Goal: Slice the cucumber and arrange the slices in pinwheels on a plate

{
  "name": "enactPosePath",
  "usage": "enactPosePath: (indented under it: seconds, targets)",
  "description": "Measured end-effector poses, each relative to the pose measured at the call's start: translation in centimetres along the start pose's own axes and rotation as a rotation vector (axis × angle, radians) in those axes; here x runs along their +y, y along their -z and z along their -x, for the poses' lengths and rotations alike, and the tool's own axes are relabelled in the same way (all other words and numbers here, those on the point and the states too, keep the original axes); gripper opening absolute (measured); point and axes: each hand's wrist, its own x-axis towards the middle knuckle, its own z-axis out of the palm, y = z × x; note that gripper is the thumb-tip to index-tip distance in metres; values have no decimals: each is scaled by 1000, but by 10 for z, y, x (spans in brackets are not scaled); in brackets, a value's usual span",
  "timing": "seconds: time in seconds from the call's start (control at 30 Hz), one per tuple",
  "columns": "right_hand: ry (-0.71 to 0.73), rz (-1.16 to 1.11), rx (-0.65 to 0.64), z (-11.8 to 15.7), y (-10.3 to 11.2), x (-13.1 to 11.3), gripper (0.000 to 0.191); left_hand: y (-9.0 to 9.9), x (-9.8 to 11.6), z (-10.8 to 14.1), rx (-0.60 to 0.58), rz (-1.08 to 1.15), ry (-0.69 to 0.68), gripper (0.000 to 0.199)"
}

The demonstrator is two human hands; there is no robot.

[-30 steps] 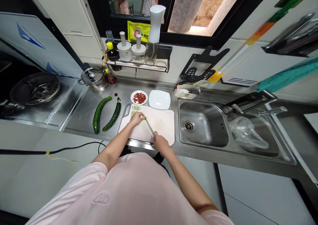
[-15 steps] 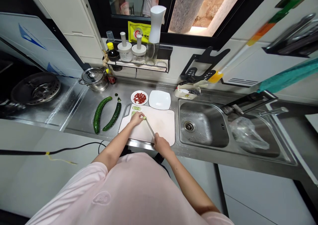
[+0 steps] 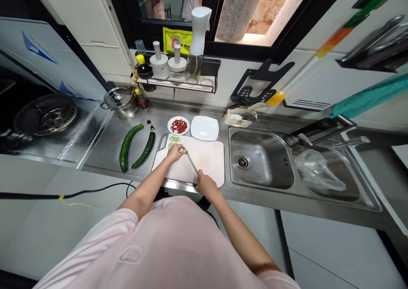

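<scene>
On the white cutting board (image 3: 204, 161), my right hand (image 3: 208, 184) grips the handle of a knife (image 3: 192, 164), whose blade points away to the upper left. The blade's far end meets a small piece of cucumber (image 3: 185, 151). My left hand (image 3: 176, 152) is closed, its fingertips pinching at the left side of that piece; the fingers partly hide it. Just beyond the left hand, several thin cucumber slices (image 3: 175, 139) lie overlapping in short rows, the nearer row partly covered by the hand.
Left of the board lie a whole cucumber (image 3: 126, 148) and a shorter, cut one (image 3: 145, 151), with cut ends beyond. A plate of chopped red pieces (image 3: 179, 126) and a square white dish (image 3: 205, 128) stand behind the board. A steel sink (image 3: 261, 159) is at the right, a lidded pot (image 3: 121, 102) back left.
</scene>
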Motion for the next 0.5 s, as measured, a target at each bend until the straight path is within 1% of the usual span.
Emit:
enactPosePath:
  seconds: [0.2, 0.33, 0.5]
  targets:
    - [5, 4, 8, -3, 4, -3, 20, 0, -1, 0, 8, 0, -15, 20]
    - [3, -9, -12, -3, 7, -5, 21, 0, -1, 1, 3, 4, -3, 20]
    - [4, -26, -3, -5, 6, -6, 23, 0, 2, 1, 6, -6, 10, 20]
